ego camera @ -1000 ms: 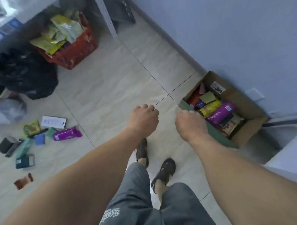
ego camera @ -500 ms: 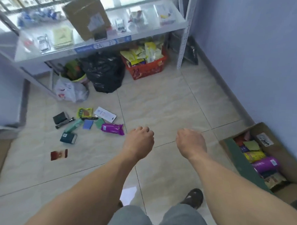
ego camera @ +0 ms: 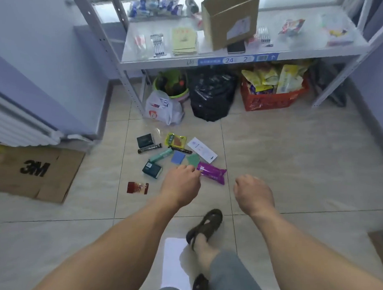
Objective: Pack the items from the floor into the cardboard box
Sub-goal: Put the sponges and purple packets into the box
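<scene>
I am between picks, facing the items scattered on the floor point(ego camera: 294, 161). Both my left hand point(ego camera: 180, 183) and right hand point(ego camera: 253, 193) hang loosely curled, holding nothing. The purple packet point(ego camera: 212, 172) lies nearest, just past my left hand; I judge it my next pick, needing a stoop and reach.
</scene>
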